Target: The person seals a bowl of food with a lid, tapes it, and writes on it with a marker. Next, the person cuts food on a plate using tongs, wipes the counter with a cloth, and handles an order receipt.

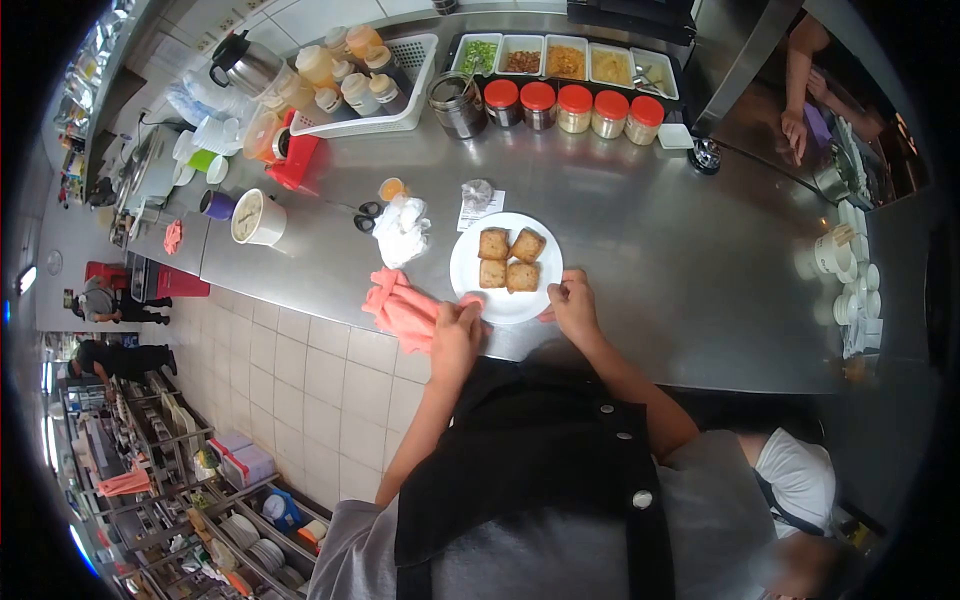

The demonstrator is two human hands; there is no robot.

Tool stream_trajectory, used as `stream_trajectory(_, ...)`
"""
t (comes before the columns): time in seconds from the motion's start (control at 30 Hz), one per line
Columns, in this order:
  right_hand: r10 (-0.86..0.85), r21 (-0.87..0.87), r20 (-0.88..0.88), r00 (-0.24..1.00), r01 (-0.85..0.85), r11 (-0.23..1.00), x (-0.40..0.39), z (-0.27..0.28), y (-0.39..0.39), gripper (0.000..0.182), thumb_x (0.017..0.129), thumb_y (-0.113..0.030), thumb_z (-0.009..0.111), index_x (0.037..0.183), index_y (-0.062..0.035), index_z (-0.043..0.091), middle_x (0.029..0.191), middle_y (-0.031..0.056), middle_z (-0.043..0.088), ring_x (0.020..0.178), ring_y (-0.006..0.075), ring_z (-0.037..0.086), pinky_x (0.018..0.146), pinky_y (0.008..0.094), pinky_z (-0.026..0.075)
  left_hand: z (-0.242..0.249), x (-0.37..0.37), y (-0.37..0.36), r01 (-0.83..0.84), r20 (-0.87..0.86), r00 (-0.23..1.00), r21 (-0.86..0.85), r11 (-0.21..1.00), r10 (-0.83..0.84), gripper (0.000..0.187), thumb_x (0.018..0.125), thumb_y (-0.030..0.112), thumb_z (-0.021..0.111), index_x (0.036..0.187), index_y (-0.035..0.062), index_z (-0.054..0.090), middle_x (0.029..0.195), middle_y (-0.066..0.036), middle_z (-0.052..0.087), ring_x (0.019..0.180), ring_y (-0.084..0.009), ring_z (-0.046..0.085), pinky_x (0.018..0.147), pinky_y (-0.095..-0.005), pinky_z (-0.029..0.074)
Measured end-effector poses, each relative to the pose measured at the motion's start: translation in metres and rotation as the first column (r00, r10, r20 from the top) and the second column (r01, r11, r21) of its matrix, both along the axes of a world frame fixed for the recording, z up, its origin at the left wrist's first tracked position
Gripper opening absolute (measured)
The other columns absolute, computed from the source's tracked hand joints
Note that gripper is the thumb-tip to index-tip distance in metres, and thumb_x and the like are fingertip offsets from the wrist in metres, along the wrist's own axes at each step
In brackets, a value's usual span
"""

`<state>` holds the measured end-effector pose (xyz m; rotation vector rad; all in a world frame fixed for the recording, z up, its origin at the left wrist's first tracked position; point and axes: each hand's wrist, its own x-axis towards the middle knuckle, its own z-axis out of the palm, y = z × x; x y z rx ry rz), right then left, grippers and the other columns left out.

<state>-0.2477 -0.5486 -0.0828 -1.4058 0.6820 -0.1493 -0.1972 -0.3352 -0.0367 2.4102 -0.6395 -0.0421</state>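
Left hand (456, 335) grips pink cloth (403, 312) at plate's (470, 268) near-left rim; right hand (574, 303) pinches near-right rim. Four fried squares (509, 259) on plate, near counter's (660, 270) front edge.

The plate (505, 300) is white, with four golden-brown toast squares (509, 259). The cloth (403, 311) is salmon pink. The counter (650, 260) is grey steel. The jars (574, 108) wear red lids. The apron (530, 470) is black, the floor tiles (320, 380) cream.

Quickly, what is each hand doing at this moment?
Left hand: closed on the pink cloth, at the white plate rim.
Right hand: fingers curled at the plate edge; grip unclear.
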Motion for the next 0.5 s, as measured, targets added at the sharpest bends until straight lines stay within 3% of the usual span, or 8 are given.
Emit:
stream_trajectory(0.13,0.01,-0.01,0.005,1.0,-0.01,1.0,0.0,0.003,0.0,0.024,0.09,-0.003,0.054,0.108,0.0085,0.044,0.083,0.0174,0.058,0.057,0.027,0.069,0.047,0.0333,0.06,-0.003,-0.013,-0.023,0.026,0.131,0.99,0.179,0.984,-0.05,0.03,0.081,0.004,0.062,0.111,0.0061,0.066,0.095,-0.016,0.054,0.089,-0.0345,0.057,0.074,-0.0445,0.051)
stream_trajectory(0.23,-0.002,0.047,0.006,1.0,0.002,0.999,-0.001,0.008,-0.001,0.024,0.09,-0.003,0.054,0.108,0.0085,0.044,0.087,0.0171,0.056,0.058,0.0279,0.069,0.047,0.0333,0.06,-0.003,-0.017,-0.031,-0.002,0.1,0.995,0.216,0.976,-0.02,0.024,0.085,0.01,0.062,0.109,0.0093,0.068,0.093,-0.017,0.055,0.087,-0.0358,0.059,0.072,-0.0461,0.052)
stream_trajectory(0.37,-0.006,0.031,0.028,1.0,0.005,1.0,0.0,0.003,0.0,0.022,0.09,-0.003,0.055,0.106,0.0078,0.043,0.088,0.0166,0.055,0.058,0.0277,0.069,0.047,0.0338,0.061,0.001,-0.018,-0.032,0.128,0.084,0.986,0.146,0.981,-0.141,0.028,0.082,0.006,0.063,0.11,0.0057,0.066,0.093,-0.016,0.053,0.083,-0.0345,0.058,0.07,-0.0445,0.052)
stream_trajectory(0.43,-0.01,0.023,0.032,0.999,0.01,1.0,-0.001,0.002,0.0,0.022,0.09,-0.003,0.055,0.105,0.0075,0.043,0.087,0.0167,0.055,0.058,0.0275,0.069,0.047,0.0341,0.061,-0.006,-0.02,-0.036,0.265,-0.019,0.964,0.018,0.964,-0.264,0.027,0.084,0.009,0.064,0.11,0.005,0.067,0.092,-0.017,0.053,0.081,-0.0343,0.058,0.07,-0.0437,0.051)
stream_trajectory(0.5,0.002,-0.011,0.05,0.999,-0.001,1.0,-0.002,0.002,0.001,0.021,0.09,-0.002,0.055,0.105,0.0069,0.043,0.087,0.0169,0.056,0.058,0.027,0.068,0.048,0.0346,0.061,-0.004,-0.02,-0.039,0.274,-0.009,0.962,0.024,0.962,-0.273,0.026,0.085,0.013,0.066,0.11,0.0057,0.067,0.09,-0.017,0.052,0.081,-0.0335,0.058,0.069,-0.0429,0.05)
